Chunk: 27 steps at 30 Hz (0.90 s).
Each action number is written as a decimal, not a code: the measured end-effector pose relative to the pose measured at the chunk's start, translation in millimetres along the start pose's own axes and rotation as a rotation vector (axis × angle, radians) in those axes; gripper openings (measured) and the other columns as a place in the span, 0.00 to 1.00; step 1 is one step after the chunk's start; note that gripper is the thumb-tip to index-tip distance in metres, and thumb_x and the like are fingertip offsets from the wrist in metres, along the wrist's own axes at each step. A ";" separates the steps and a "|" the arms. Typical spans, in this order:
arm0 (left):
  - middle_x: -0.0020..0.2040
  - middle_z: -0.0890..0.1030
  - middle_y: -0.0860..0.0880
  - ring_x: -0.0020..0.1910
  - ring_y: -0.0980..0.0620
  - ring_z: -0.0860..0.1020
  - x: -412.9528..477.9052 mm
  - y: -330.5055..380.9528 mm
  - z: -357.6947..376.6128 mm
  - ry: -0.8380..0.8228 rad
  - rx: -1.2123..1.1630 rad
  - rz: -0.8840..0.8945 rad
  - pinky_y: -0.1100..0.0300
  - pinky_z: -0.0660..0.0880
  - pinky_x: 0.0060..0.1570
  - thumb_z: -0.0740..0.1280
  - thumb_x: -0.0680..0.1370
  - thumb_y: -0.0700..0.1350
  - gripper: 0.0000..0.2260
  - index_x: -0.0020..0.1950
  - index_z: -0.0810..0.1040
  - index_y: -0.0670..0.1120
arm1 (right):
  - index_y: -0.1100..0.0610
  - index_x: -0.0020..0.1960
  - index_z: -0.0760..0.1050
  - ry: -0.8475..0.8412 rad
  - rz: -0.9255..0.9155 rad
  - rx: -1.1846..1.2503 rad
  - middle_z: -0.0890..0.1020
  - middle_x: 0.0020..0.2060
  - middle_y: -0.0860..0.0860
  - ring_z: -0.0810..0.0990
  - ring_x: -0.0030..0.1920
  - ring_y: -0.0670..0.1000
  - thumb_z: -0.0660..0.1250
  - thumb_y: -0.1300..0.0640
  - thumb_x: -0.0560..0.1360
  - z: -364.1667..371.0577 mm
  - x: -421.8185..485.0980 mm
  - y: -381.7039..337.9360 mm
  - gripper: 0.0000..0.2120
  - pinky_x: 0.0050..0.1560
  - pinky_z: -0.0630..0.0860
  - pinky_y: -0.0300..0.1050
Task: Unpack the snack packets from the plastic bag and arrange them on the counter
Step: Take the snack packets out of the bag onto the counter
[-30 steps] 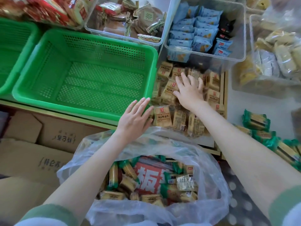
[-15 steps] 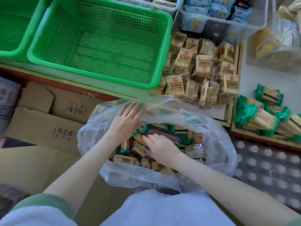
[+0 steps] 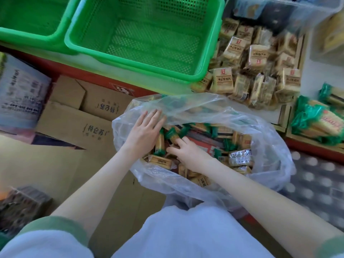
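Fingers (image 3: 155, 116) of the left hand (image 3: 143, 131) lie straight and close together, laid against the near-side rim of the plastic bag (image 3: 264, 146) at its open mouth, the palm over the packets below. The right hand (image 3: 189, 153) is deeper inside the bag, its fingers (image 3: 177, 143) bent down among the packets. They may be closing on a green-ended one, but motion blur hides whether anything is pinched, so I cannot tell.

A large green basket (image 3: 149, 43) stands on the worktop (image 3: 314, 73) beyond the bag, with a second green basket (image 3: 28, 15) touching its left side. Cardboard boxes (image 3: 74, 127) lie flat below the worktop's edge, to the left of the bag.

The bag is clear and wide open, sitting between the person's arms just below the worktop's front edge. It holds the snack packets (image 3: 162, 162): tan ones with green ends, plus a silvery one (image 3: 240, 158) near its right wall, all jumbled over a red printed carton.

On the worktop, right of the large basket, a heap of tan packets (image 3: 256, 58) is stacked loosely, some upright, some tilted. Further right lies a smaller cluster of green-wrapped packets (image 3: 316, 123).
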<state>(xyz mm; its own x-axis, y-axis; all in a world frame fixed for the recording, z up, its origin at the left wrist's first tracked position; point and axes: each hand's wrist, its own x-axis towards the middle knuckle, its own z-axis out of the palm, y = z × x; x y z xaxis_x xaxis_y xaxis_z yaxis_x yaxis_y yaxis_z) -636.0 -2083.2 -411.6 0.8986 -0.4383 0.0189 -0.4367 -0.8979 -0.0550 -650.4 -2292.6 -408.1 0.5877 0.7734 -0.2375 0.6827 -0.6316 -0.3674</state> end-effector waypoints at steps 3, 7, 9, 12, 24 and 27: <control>0.71 0.70 0.36 0.70 0.39 0.68 13.3 10.2 -7.7 0.011 0.003 0.026 0.44 0.57 0.71 0.72 0.72 0.37 0.28 0.71 0.70 0.38 | 0.59 0.62 0.75 0.155 -0.061 -0.028 0.76 0.53 0.65 0.73 0.48 0.62 0.70 0.75 0.64 -16.9 -19.7 13.8 0.28 0.42 0.76 0.56; 0.71 0.69 0.35 0.70 0.37 0.69 50.6 39.0 -26.4 0.049 -0.026 0.096 0.44 0.55 0.71 0.72 0.72 0.38 0.28 0.71 0.70 0.37 | 0.55 0.60 0.71 0.417 -0.003 -0.043 0.76 0.52 0.61 0.73 0.49 0.60 0.68 0.74 0.66 -49.9 -58.5 48.4 0.26 0.51 0.77 0.54; 0.71 0.69 0.35 0.70 0.38 0.68 75.0 61.2 -36.2 0.070 -0.051 0.131 0.44 0.55 0.71 0.72 0.72 0.38 0.28 0.71 0.70 0.37 | 0.53 0.60 0.69 0.539 0.103 -0.001 0.76 0.52 0.59 0.71 0.51 0.57 0.71 0.72 0.68 -68.1 -83.6 71.7 0.26 0.55 0.74 0.49; 0.72 0.68 0.36 0.72 0.39 0.67 113.8 103.1 -46.7 0.095 -0.099 0.191 0.44 0.55 0.72 0.67 0.75 0.39 0.25 0.72 0.68 0.38 | 0.53 0.60 0.70 0.687 0.305 0.106 0.76 0.53 0.58 0.70 0.53 0.58 0.71 0.69 0.71 -97.9 -128.5 107.9 0.23 0.56 0.69 0.46; 0.70 0.71 0.39 0.71 0.41 0.69 223.9 259.1 -46.9 0.076 -0.181 0.299 0.44 0.61 0.71 0.54 0.79 0.45 0.22 0.71 0.70 0.40 | 0.53 0.59 0.74 0.896 1.008 0.476 0.74 0.54 0.52 0.73 0.53 0.51 0.70 0.63 0.73 -150.0 -283.6 257.8 0.16 0.56 0.71 0.47; 0.70 0.71 0.38 0.71 0.40 0.69 229.7 260.8 -45.9 0.062 -0.150 0.254 0.45 0.59 0.71 0.54 0.79 0.46 0.22 0.71 0.70 0.39 | 0.51 0.59 0.73 0.868 0.953 0.554 0.74 0.55 0.50 0.73 0.53 0.49 0.70 0.61 0.74 -152.2 -272.0 267.6 0.16 0.53 0.71 0.43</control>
<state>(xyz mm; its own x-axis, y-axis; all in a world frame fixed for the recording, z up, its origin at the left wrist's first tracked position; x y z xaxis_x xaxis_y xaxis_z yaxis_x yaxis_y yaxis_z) -545.4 -2420.0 -375.8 0.7578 -0.6470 0.0848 -0.6524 -0.7533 0.0827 -561.5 -2680.2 -304.9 0.9384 -0.3429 -0.0438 -0.2635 -0.6277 -0.7325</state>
